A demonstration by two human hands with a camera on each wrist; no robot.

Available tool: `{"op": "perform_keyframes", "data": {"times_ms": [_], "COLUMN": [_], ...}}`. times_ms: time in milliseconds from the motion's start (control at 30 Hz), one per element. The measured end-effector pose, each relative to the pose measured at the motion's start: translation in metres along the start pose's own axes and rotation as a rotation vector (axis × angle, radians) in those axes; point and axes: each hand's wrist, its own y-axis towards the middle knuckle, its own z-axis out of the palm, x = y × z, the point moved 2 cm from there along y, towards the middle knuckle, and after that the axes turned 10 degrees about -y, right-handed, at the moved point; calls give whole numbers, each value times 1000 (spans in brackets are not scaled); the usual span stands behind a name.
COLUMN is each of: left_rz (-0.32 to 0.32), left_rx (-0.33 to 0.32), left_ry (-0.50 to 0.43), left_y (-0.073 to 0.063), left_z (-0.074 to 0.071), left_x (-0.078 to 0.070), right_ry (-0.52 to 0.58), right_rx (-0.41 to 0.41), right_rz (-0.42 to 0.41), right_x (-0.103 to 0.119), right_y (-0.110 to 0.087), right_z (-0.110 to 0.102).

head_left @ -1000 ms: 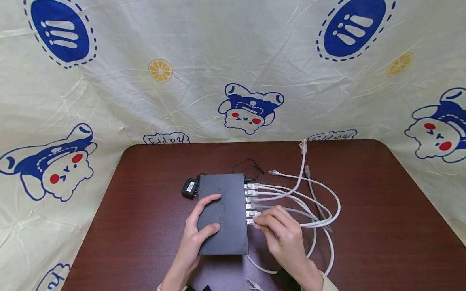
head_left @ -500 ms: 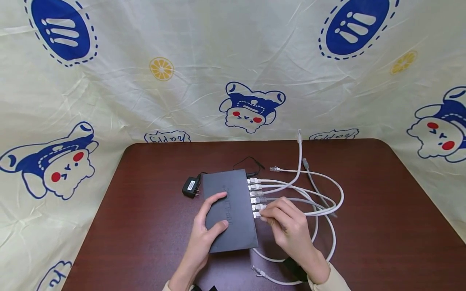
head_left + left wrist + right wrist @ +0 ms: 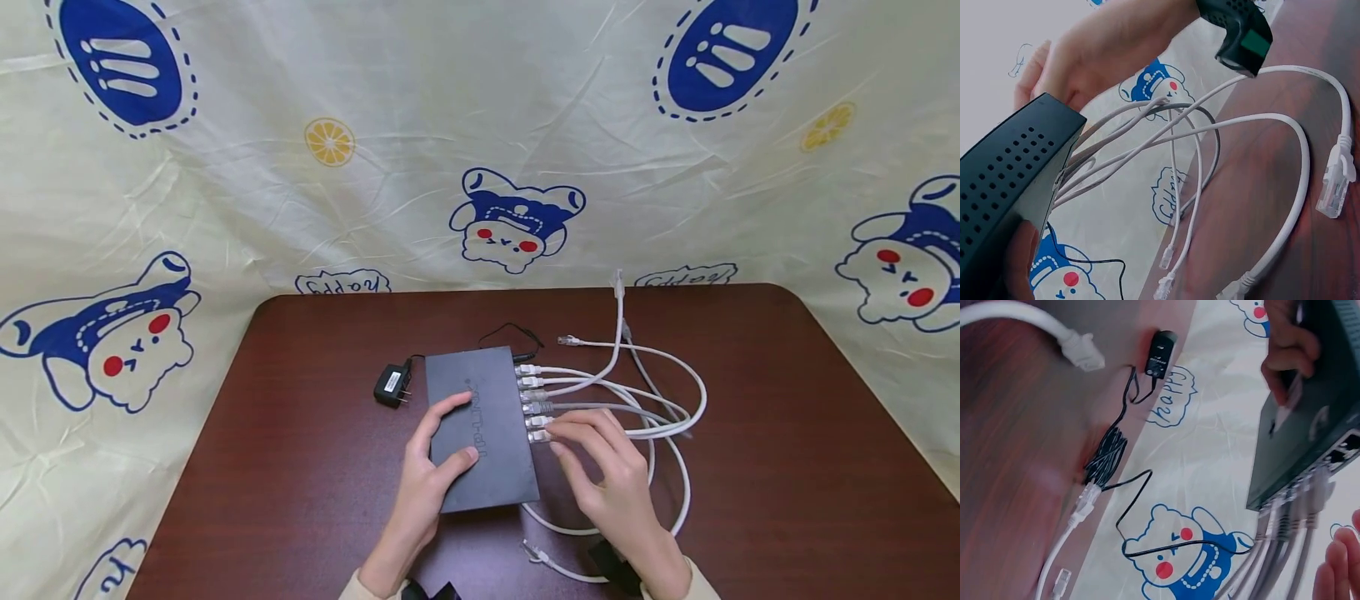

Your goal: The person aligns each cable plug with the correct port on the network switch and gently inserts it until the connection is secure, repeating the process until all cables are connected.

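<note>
A dark network switch is held in my left hand, with thumb and index finger over its top and the other fingers out of sight beneath. Several Ethernet cables are plugged into its right side, one grey and the rest white. My right hand is at the nearest white plug, its fingertips close to or touching it and its thumb apart. In the right wrist view, extended fingers of that hand show beside the plugged cables. Vent holes on the switch face the left wrist camera.
A black power adapter lies left of the switch, its thin cord running behind to the switch's far corner. Loose cable ends surround the work: one plug in front, another behind, and one standing up near the table's far edge.
The switch, with its cables, has shifted right and slightly away, turning a little. My right thumb has parted from the nearest plug, which both fingers and thumb pinched before.
</note>
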Motion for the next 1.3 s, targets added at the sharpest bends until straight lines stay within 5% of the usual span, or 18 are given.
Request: {"op": "perform_keyframes", "data": {"times_ms": [400,533,800,933,1167,1300], "left_rz": [-5,7,-2,-14,-27,-20], "left_rx": [-5,-7,-15,-2,104,183], "left_ry": [-23,-16,12,40,136,278], "left_y": [3,4,5,5,9,11], "left_z": [-1,-2,-2,-4,-11,-18], "left_x": [6,8,11,12,11,9], "right_ry": [119,196,385,407,426,432], "right_rx": [363,383,447,433,405,407], "right_rz": [249,292,507,533,552,568], "right_x": [12,13,18,17,15,13], "right_y": [-26,-33,-38,-40,-44,-47], "right_z": [4,10,16,17,19,21]}}
